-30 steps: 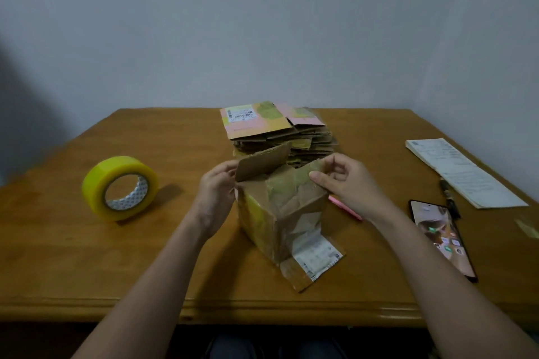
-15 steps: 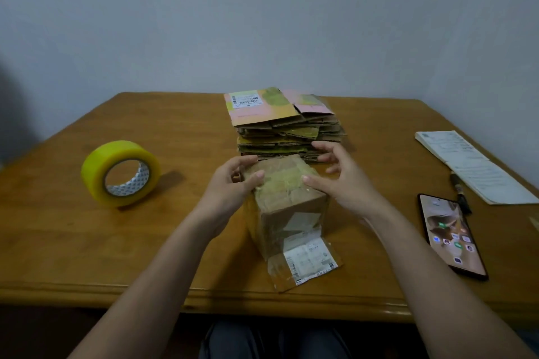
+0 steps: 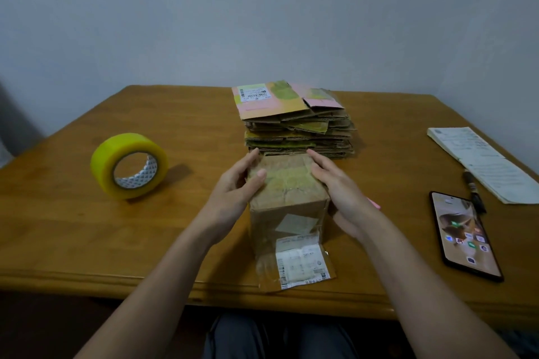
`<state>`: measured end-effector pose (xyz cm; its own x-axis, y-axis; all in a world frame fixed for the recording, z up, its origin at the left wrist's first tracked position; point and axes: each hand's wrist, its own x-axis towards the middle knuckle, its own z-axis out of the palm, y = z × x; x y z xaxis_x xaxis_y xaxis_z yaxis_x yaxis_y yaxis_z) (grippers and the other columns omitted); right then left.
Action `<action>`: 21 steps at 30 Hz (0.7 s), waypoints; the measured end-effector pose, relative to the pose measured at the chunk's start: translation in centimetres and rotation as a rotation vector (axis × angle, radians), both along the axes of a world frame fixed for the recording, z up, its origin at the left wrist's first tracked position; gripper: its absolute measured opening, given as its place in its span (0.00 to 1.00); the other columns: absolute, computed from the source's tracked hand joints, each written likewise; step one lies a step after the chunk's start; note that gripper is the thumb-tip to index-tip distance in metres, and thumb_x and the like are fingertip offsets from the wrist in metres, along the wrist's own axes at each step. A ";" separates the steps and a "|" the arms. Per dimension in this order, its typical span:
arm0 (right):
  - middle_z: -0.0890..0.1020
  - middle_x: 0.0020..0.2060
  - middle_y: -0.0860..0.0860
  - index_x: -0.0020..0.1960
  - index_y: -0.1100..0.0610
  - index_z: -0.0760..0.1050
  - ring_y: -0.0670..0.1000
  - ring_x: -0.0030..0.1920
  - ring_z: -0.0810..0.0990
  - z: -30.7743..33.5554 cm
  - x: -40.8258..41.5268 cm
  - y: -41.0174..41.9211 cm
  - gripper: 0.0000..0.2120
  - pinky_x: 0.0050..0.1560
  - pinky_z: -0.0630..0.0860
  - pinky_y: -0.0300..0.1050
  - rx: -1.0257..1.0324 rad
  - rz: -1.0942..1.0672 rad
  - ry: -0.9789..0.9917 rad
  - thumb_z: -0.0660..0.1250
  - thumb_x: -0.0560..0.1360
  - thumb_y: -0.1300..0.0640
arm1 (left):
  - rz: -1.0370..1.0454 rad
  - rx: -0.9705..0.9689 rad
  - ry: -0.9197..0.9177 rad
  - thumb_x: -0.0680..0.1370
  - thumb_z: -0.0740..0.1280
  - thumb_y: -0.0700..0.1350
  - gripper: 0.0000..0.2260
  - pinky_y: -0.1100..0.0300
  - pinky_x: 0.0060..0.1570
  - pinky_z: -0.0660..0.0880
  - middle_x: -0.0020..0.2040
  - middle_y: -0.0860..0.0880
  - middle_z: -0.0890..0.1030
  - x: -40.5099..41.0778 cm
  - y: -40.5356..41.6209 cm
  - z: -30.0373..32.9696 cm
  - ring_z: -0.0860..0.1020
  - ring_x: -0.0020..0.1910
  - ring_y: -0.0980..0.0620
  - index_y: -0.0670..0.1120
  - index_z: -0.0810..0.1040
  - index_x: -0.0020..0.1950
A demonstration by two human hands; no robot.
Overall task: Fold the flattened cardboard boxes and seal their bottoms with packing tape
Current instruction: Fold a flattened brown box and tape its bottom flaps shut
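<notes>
Cardboard box (image 3: 287,201), small, brown and worn, stands upright near the front edge of the brown wooden table (image 3: 87,227), its top flaps folded down flat, and a loose flap bearing a white shipping label (image 3: 302,267) lies on the table at its base. Left hand (image 3: 236,189) rests against the box's left upper edge with fingers straight and together, the thumb laid on the top face. Right hand (image 3: 339,192) presses flat-fingered against the right upper edge, fingers extended and together; neither hand curls round anything. Directly behind the box, touching or nearly touching it, sits a stack of flattened cardboard boxes (image 3: 297,125), the topmost piece pink and yellow with a barcode label. Yellow roll of packing tape (image 3: 128,166) stands on its edge well to the left, apart from both hands. On the right side of the table lie a black smartphone (image 3: 463,234) with a lit screen, a dark pen (image 3: 474,189) just beyond it, and a white printed paper pad (image 3: 481,162). A pink object shows partly behind the right wrist; its kind cannot be told.
</notes>
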<state>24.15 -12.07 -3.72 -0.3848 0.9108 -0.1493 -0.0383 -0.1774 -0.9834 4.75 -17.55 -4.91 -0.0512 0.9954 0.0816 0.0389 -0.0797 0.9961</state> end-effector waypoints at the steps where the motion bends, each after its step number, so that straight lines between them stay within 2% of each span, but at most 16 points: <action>1: 0.67 0.71 0.50 0.73 0.41 0.65 0.54 0.65 0.73 -0.1 -0.1 0.0 0.20 0.40 0.80 0.40 0.007 -0.005 0.009 0.59 0.82 0.50 | 0.020 0.019 -0.004 0.80 0.65 0.47 0.26 0.67 0.53 0.76 0.74 0.51 0.68 0.1 0.0 -0.1 0.71 0.67 0.57 0.51 0.65 0.77; 2: 0.66 0.71 0.49 0.73 0.40 0.65 0.54 0.66 0.72 -0.2 -0.1 0.0 0.20 0.43 0.81 0.41 0.020 -0.007 0.012 0.58 0.82 0.50 | 0.036 0.032 -0.021 0.79 0.65 0.47 0.25 0.68 0.54 0.77 0.74 0.51 0.68 0.1 -0.1 -0.2 0.71 0.67 0.56 0.50 0.67 0.76; 4: 0.66 0.72 0.47 0.72 0.39 0.66 0.53 0.69 0.70 -0.5 -0.1 0.0 0.18 0.57 0.79 0.48 0.072 -0.007 -0.010 0.56 0.83 0.51 | 0.055 0.048 -0.058 0.75 0.68 0.50 0.23 0.67 0.58 0.76 0.75 0.51 0.68 0.1 -0.1 -0.4 0.68 0.72 0.55 0.50 0.74 0.71; 5: 0.67 0.72 0.47 0.70 0.38 0.67 0.52 0.70 0.69 -0.6 0.0 0.1 0.17 0.64 0.76 0.52 0.104 -0.001 -0.029 0.56 0.83 0.51 | 0.060 0.051 -0.062 0.74 0.68 0.51 0.21 0.67 0.59 0.75 0.75 0.52 0.68 0.1 -0.2 -0.5 0.66 0.73 0.56 0.51 0.78 0.67; 7: 0.68 0.72 0.47 0.69 0.38 0.68 0.51 0.71 0.68 -0.9 0.3 0.1 0.16 0.70 0.69 0.57 0.152 0.019 -0.057 0.57 0.82 0.48 | 0.049 0.047 -0.073 0.73 0.68 0.53 0.20 0.62 0.65 0.72 0.74 0.55 0.68 -0.1 -0.4 -0.5 0.64 0.74 0.57 0.52 0.80 0.64; 10: 0.69 0.72 0.44 0.72 0.41 0.66 0.49 0.72 0.67 -1.1 0.5 -0.1 0.25 0.73 0.65 0.57 0.180 0.049 -0.070 0.60 0.75 0.40 | -0.011 0.021 -0.149 0.77 0.69 0.52 0.19 0.50 0.73 0.65 0.74 0.56 0.68 -0.6 -0.6 -0.7 0.63 0.75 0.56 0.48 0.78 0.66; 13: 0.69 0.73 0.43 0.72 0.40 0.65 0.48 0.73 0.66 -1.2 0.6 0.0 0.29 0.73 0.64 0.57 0.180 0.058 -0.057 0.62 0.72 0.37 | -0.063 0.013 -0.164 0.76 0.69 0.48 0.19 0.50 0.74 0.63 0.75 0.54 0.67 -1.0 -0.5 -0.7 0.62 0.76 0.56 0.47 0.78 0.66; 16: 0.70 0.72 0.43 0.71 0.40 0.67 0.48 0.72 0.67 -1.2 0.6 0.1 0.31 0.73 0.64 0.57 0.175 0.045 -0.052 0.65 0.69 0.36 | -0.060 0.011 -0.188 0.74 0.69 0.46 0.18 0.51 0.72 0.66 0.75 0.51 0.68 -1.1 -0.5 -0.6 0.63 0.76 0.54 0.47 0.80 0.64; 19: 0.72 0.70 0.43 0.70 0.42 0.70 0.47 0.71 0.69 -1.3 0.8 0.2 0.25 0.72 0.67 0.54 0.171 0.010 -0.024 0.65 0.74 0.43 | -0.059 -0.003 -0.228 0.68 0.75 0.53 0.22 0.56 0.67 0.72 0.74 0.52 0.69 -1.2 -0.4 -0.5 0.66 0.74 0.55 0.48 0.83 0.60; 21: 0.74 0.69 0.45 0.70 0.44 0.70 0.47 0.68 0.73 -1.6 0.8 0.4 0.20 0.66 0.74 0.49 0.152 -0.009 0.008 0.63 0.79 0.52 | -0.071 -0.012 -0.263 0.62 0.80 0.57 0.25 0.55 0.66 0.73 0.72 0.53 0.72 -1.4 -0.3 -0.7 0.69 0.71 0.56 0.49 0.85 0.56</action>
